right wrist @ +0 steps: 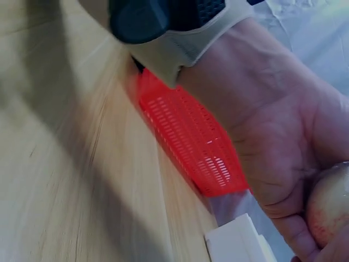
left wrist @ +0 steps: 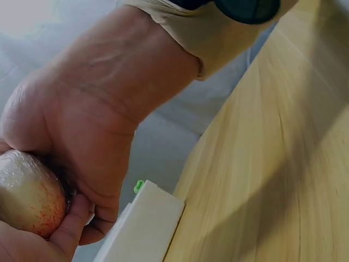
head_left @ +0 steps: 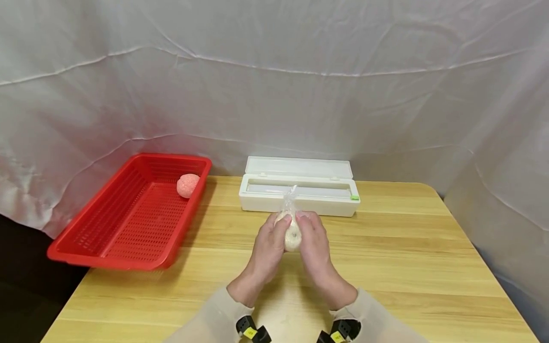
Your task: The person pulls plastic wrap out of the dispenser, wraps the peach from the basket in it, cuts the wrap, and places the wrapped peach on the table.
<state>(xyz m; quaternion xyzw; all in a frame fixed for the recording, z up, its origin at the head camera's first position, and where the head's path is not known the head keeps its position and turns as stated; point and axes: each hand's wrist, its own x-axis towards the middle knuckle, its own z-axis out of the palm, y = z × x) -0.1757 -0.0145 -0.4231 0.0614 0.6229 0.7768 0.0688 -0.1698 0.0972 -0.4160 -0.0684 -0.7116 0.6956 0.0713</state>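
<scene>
A round, pale yellow fruit [head_left: 293, 237] with red streaks, wrapped in clear plastic film [head_left: 289, 199], is held up over the table between both hands. The film is gathered into a twisted tail that points away at the top. My left hand [head_left: 269, 243] grips the fruit from the left, its thumb on the near upper side. From the right, my right hand [head_left: 315, 245] grips it the same way, thumbs close together. In the left wrist view the fruit [left wrist: 27, 194] shows its shiny film and red-speckled end, with fingers curled under it.
Behind the hands stands a white cling film dispenser [head_left: 296, 204], lid up, with a roll inside and a green slider [head_left: 354, 197] at its right end. A red plastic basket [head_left: 171, 252] at the left holds a pink round object [head_left: 187, 185]. A grey curtain [head_left: 274, 105] hangs behind the wooden table [head_left: 411, 267].
</scene>
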